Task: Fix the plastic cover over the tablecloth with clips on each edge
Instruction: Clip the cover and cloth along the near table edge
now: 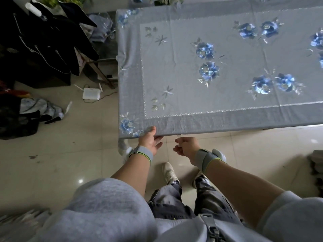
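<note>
Along the table's [262,125] near edge toward 3 o'clock, the floor [253,147] lies open below the plastic cover's [192,122] rim. At 10 o'clock from the near corner, a white router [91,93], its cable [108,96] and heaped clothes [35,110] crowd the floor.

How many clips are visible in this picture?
1: a clear clip pinched by the right hand, just below the near edge of the plastic cover. Others may be hidden.
</note>
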`<state>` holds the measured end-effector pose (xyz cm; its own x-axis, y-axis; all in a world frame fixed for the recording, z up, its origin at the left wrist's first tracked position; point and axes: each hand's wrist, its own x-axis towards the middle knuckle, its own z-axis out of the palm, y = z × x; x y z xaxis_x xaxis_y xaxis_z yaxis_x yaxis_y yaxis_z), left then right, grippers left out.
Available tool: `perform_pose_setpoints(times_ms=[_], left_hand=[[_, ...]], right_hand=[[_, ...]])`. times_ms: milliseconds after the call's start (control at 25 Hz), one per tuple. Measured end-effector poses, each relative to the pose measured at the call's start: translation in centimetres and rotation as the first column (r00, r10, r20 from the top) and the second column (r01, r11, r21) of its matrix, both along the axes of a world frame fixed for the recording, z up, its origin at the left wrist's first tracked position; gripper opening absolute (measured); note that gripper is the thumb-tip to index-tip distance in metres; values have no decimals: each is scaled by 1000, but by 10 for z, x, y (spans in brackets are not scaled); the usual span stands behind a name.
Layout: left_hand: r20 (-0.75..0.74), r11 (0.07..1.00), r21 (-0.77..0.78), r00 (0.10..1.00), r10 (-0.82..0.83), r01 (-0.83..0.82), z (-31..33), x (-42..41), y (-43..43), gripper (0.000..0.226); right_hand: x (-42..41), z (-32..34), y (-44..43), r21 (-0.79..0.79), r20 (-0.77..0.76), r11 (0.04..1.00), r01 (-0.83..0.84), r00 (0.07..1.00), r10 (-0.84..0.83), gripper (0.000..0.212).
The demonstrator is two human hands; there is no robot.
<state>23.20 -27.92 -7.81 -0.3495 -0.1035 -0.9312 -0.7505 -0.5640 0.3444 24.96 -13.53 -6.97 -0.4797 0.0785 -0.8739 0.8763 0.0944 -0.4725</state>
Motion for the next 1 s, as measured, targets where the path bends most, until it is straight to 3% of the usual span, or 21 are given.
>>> perform_pose_setpoints(times_ms=[320,600,800,1000], left_hand=[[18,1000,-13,1000,-11,11,-5,-1,-1,23],[-1,1000,-10,1000,-6,6,-13,-1,-2,45],[15,999,-33,1000,-7,7,-14,0,0,42],[13,999,-42,1000,8,-7,-18,0,-2,43]], right_hand=[[-5,14,-5,-21,23,997,77,997,-76,26],[-23,29,-9,-4,79,997,71,994,-70,23],[-28,37,-8,3,128,999,50,991,-50,30],[-22,31,-8,34,37,998,51,998,-52,25]])
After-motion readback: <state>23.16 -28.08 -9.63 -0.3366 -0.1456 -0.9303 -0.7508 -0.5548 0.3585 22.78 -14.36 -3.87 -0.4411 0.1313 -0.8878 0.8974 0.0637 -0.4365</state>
